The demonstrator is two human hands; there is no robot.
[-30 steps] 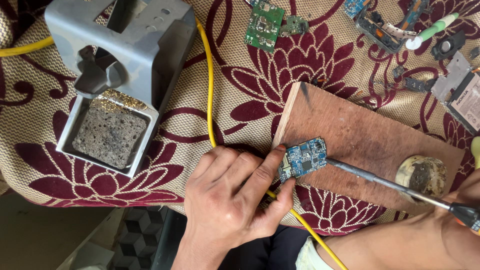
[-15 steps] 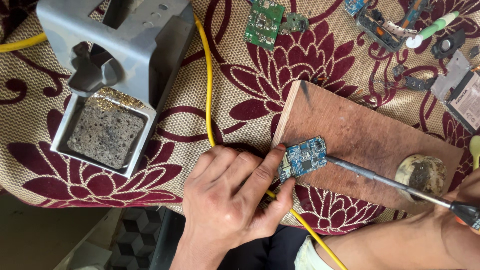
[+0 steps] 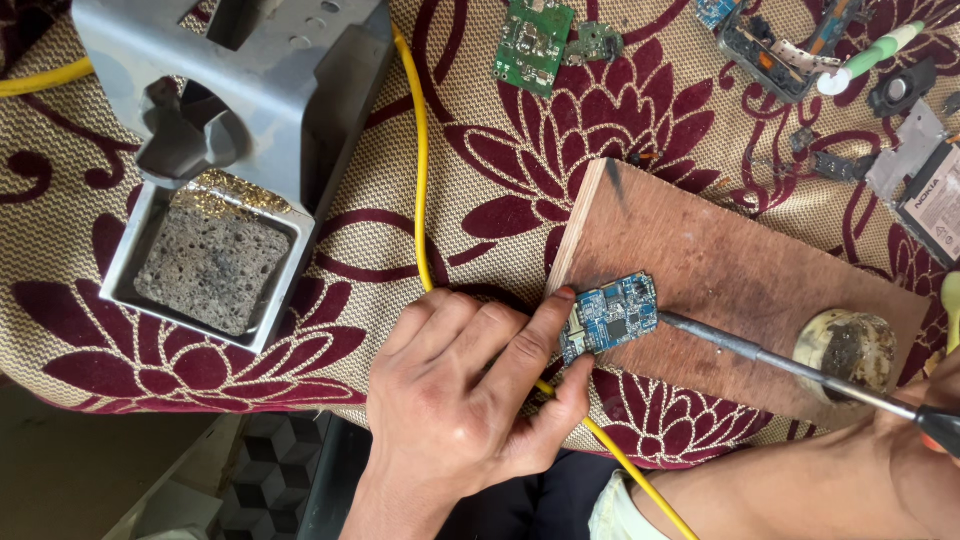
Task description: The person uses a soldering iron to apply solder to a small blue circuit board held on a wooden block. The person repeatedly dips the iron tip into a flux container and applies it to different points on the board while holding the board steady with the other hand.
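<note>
Two fingers of our left hand (image 3: 470, 400) pinch a blue circuit board (image 3: 610, 316) on the wooden board (image 3: 740, 270). Our right hand (image 3: 925, 440) grips a soldering iron (image 3: 790, 365), tip touching the board's edge.

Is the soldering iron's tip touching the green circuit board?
No, the iron's tip meets the blue board held by the left hand on the wood; the green board lies apart.

The small blue circuit board (image 3: 610, 318) lies flat and slightly tilted at the near-left edge of my wooden board (image 3: 740, 270). My soldering iron (image 3: 800, 368) slants in from the right — its tip touches the circuit board's right edge.
</note>
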